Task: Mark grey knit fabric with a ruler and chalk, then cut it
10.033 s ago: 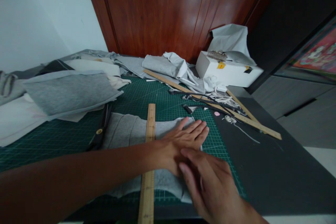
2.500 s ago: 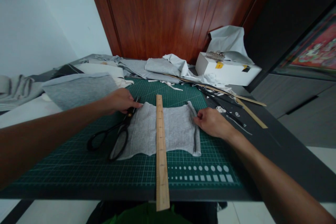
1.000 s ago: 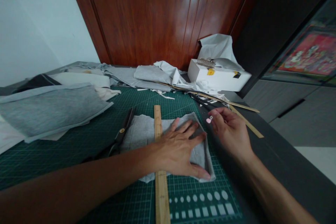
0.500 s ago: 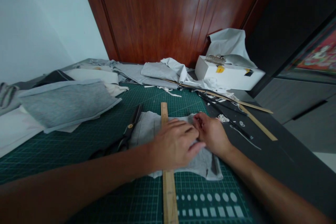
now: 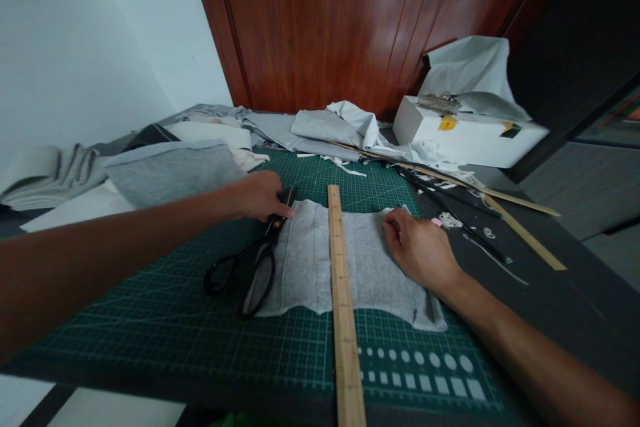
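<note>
A grey piece of fabric lies spread on the green cutting mat. Across its middle rests a wooden ruler, running toward me past the mat's near edge. Black-handled scissors lie over the fabric's left edge. My left hand is beside the scissors' blades at the fabric's upper left corner, thumb stretched out and apart; its other fingers are partly hidden. My right hand has its fingers curled together on the fabric's upper right edge, pinching it.
Folded grey fabric is piled at the left, with more cloth along the back. A white box stands at the back right. Wooden strips, black cords and white scraps lie on the dark table to the right.
My left hand has moved from over the ruler and the middle of the fabric to the scissors at the left. My right hand stays at the fabric's right edge. The view has shifted slightly.
</note>
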The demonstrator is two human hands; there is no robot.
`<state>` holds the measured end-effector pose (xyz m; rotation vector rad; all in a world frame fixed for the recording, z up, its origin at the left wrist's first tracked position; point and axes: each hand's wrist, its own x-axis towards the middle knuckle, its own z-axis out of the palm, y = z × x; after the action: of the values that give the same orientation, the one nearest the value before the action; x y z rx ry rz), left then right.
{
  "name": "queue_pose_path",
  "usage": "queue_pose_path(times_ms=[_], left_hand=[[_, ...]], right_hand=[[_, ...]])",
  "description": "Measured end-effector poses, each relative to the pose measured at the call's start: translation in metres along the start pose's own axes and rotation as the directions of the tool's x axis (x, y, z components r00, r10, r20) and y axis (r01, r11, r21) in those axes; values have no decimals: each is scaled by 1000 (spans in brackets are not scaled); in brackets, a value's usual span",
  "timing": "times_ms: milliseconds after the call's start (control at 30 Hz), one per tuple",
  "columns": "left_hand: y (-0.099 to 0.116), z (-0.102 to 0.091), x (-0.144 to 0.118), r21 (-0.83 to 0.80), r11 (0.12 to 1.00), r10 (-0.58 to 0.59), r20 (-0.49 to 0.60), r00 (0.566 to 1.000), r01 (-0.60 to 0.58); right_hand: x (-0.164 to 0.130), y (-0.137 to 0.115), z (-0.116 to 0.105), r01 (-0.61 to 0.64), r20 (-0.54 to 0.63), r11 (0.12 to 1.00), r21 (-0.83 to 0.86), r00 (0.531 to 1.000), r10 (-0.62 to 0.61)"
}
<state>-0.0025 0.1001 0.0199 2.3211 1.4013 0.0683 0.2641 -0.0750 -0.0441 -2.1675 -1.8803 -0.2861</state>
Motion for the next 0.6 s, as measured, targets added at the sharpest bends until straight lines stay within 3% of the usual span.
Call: queue_pose_path(times_ms=[133, 300, 600], left_hand=[[16, -2, -12, 115, 992, -55, 45, 998, 49], [12, -3, -35, 210, 976, -62, 25, 998, 55], [1, 5, -40, 116, 991, -68, 23, 997, 65]], right_hand=[[-2, 0, -1, -5, -2, 1000, -18, 1000, 5], [-2, 1, 1, 13, -6, 1000, -24, 1000, -13], [-2, 0, -1, 15, -5, 1000, -23, 1000, -15]])
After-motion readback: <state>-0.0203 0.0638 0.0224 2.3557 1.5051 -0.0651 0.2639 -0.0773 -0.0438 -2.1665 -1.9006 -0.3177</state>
